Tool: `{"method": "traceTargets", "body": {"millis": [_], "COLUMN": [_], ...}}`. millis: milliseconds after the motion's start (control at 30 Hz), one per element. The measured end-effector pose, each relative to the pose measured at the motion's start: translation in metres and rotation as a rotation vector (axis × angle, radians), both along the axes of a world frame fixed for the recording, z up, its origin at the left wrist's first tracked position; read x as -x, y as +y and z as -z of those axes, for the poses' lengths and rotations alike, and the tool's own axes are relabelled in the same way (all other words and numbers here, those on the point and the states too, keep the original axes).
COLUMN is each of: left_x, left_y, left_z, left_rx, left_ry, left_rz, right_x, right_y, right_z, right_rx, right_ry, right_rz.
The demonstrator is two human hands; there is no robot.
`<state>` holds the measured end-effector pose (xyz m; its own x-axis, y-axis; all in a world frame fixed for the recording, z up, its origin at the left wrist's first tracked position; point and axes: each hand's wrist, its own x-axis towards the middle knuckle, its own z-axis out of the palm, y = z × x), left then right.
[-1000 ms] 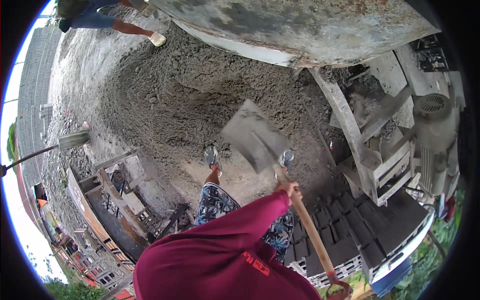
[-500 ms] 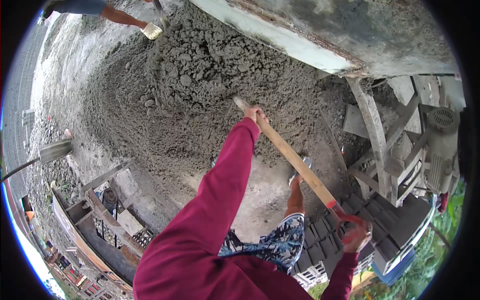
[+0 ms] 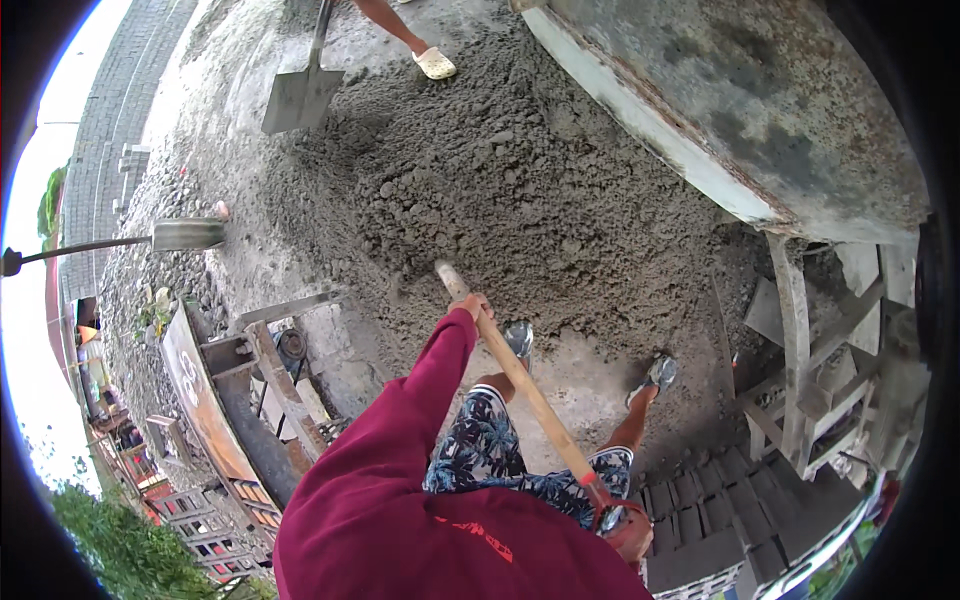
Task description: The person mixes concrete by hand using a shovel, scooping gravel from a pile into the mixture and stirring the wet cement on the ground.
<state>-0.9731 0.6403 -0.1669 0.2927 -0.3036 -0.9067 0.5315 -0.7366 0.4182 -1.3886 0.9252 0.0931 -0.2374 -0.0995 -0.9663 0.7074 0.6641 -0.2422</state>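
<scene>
A shovel with a pale wooden shaft (image 3: 532,402) slants across in front of me. My left hand (image 3: 472,306) is wrapped round the shaft near its lower end, while my right hand (image 3: 630,535) is closed at the red grip (image 3: 600,497) by my right hip. The shaft's lower end reaches a mound of wet grey concrete mix (image 3: 500,190); the blade cannot be made out there. Both my feet stand at the near edge of the mix.
At the far side, another person's foot in a cream clog (image 3: 435,63) touches the mix, beside a flat shovel blade (image 3: 303,98). A second blade (image 3: 190,234) is at left. Nearby are a wooden frame (image 3: 275,385), stacked grey blocks (image 3: 710,510) and a large rusty metal body (image 3: 740,90).
My right hand has drawn in to my hip, and my left hand has come back toward me with the shaft. The other person's shovel blade now shows left of the mix. My view has shifted.
</scene>
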Motion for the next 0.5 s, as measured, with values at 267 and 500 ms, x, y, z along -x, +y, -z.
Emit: {"method": "traceTargets", "body": {"millis": [267,500], "left_x": [-0.145,0.012], "left_y": [-0.087,0.049], "left_z": [-0.113,-0.153], "left_rx": [-0.430,0.168], "left_ry": [-1.011,-0.255], "left_rz": [0.022,-0.205], "right_x": [-0.075,0.142], "right_y": [-0.178,-0.121], "right_z": [0.038,0.010], "right_rx": [0.263,0.254], "right_ry": [-0.734,-0.438], "right_rz": [0.059,0.115]}}
